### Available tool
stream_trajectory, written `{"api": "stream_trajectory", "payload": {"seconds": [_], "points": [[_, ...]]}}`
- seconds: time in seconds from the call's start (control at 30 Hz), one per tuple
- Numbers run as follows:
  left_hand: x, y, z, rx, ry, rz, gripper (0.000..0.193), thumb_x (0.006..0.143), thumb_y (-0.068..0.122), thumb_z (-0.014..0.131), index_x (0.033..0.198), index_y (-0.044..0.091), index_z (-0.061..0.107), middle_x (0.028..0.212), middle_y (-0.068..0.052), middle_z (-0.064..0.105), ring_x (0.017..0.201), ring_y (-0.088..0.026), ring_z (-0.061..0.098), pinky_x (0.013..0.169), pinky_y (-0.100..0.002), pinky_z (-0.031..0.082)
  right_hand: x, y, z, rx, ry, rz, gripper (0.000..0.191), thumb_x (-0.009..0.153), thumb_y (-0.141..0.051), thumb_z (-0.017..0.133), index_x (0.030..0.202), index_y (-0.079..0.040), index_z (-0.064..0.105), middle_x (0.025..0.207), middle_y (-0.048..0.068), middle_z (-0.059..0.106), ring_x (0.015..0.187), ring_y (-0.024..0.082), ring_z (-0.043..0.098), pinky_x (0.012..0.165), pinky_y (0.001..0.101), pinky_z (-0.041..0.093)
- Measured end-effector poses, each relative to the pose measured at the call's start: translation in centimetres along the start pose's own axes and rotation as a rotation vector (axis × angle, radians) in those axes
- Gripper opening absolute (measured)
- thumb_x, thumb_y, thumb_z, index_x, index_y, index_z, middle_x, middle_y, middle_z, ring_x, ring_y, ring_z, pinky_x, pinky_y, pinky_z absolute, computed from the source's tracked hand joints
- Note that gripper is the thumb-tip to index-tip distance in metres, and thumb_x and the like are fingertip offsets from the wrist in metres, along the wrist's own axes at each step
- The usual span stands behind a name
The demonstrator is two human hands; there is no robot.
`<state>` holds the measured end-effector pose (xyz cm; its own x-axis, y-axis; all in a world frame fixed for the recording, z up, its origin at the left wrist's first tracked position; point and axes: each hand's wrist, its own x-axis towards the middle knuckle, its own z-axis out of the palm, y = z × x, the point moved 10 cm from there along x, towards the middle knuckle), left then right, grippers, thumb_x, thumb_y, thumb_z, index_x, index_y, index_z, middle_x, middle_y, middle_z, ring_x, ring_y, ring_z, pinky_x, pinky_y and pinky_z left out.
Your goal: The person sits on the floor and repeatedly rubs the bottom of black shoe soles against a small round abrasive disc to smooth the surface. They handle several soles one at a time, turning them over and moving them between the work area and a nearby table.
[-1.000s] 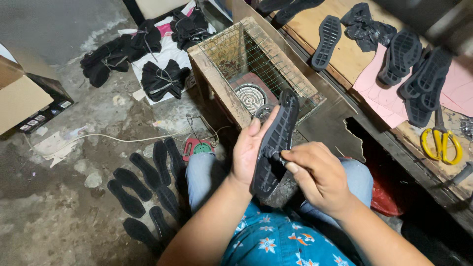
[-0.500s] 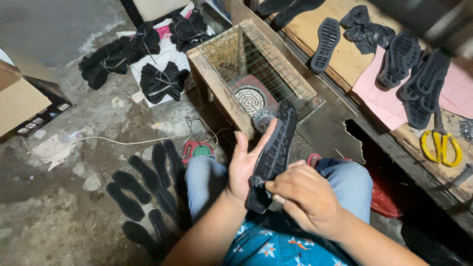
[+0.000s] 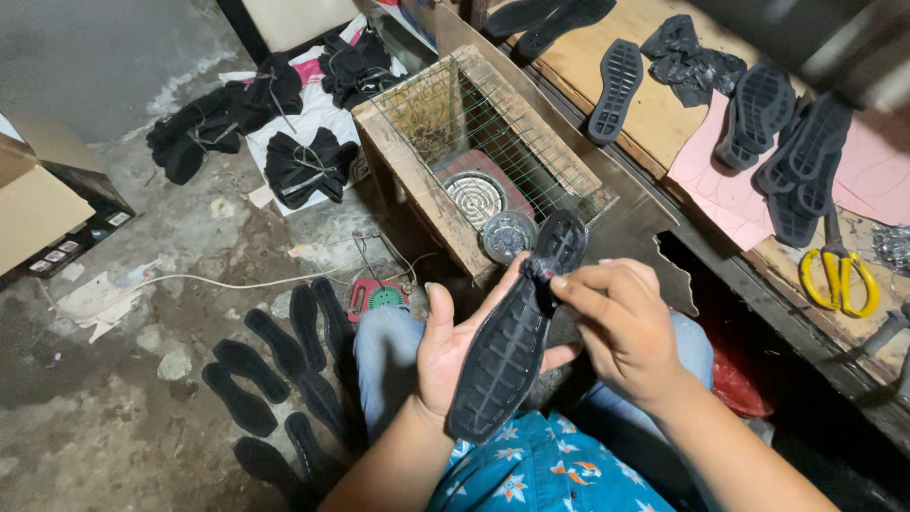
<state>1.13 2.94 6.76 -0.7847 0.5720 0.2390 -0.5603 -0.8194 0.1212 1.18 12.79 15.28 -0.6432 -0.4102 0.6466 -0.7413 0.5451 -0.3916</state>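
So the black shoe sole (image 3: 512,341) is up in front of the person's lap, tread side facing the camera, toe end pointing up toward the wooden box with wire mesh (image 3: 474,142). The left hand (image 3: 453,351) is cupped open behind the sole, palm supporting it from underneath with the thumb up along its left edge. The right hand (image 3: 621,322) is mostly curled, index finger and thumb pinching something small and dark at the sole's narrow middle part; can't really tell what that bit is, looks like a scrap or a thread.

Everything else relative to that box: a round metal coil thing (image 3: 474,194) sits inside it, a pile of flat black insoles (image 3: 284,379) lies on the floor below-left of it, bundles of black shoe uppers (image 3: 303,166) are left of it on paper. Right of it there's the counter (image 3: 664,104) with more black soles (image 3: 616,90) and yellow-handled scissors (image 3: 839,284).
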Motion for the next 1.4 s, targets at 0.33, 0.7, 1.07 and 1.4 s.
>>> {"api": "stream_trajectory", "payload": {"seconds": [0.33,0.7,1.07,1.4], "points": [[-1.0,0.0,-0.3,0.067,0.03,-0.012,0.107,0.095,0.076,0.039,0.171,0.01,0.003,0.171,-0.011,0.026,0.156,-0.022,0.031,0.124,-0.061,0.028,-1.1,1.3,0.0,-0.006,-0.005,-0.008,0.043,0.079,0.003,0.07,0.121,-0.009,0.066,0.111,0.007,0.068,0.105,0.027,0.066,0.111,0.0504,0.041],[-0.8,0.1,-1.0,0.087,-0.015,-0.024,0.104,0.104,0.078,0.038,0.177,0.011,0.005,0.173,-0.012,0.03,0.148,-0.027,0.036,0.122,-0.054,0.027,-1.5,0.9,0.8,0.137,-0.1,-0.079,0.04,0.08,0.001,0.068,0.118,-0.007,0.067,0.11,0.008,0.068,0.102,0.026,0.065,0.106,0.0505,0.043],[3.3,-0.1,-3.4,0.178,0.109,0.057,0.088,0.107,0.068,0.032,0.172,0.012,0.017,0.169,-0.011,0.034,0.149,-0.023,0.04,0.127,-0.044,0.027,-1.6,-0.4,0.9,0.132,-0.035,-0.018,0.033,0.085,-0.003,0.071,0.118,-0.006,0.068,0.107,0.006,0.068,0.1,0.025,0.066,0.103,0.0462,0.045],[5.4,2.2,-5.8,-0.029,0.069,0.196,0.076,0.11,0.068,0.036,0.168,0.019,0.03,0.154,-0.007,0.051,0.136,-0.02,0.055,0.119,-0.062,0.04,-2.1,-3.2,0.7,0.135,-0.149,-0.158,0.037,0.083,-0.01,0.07,0.12,-0.008,0.068,0.112,0.006,0.067,0.102,0.025,0.064,0.106,0.0485,0.042]]}}
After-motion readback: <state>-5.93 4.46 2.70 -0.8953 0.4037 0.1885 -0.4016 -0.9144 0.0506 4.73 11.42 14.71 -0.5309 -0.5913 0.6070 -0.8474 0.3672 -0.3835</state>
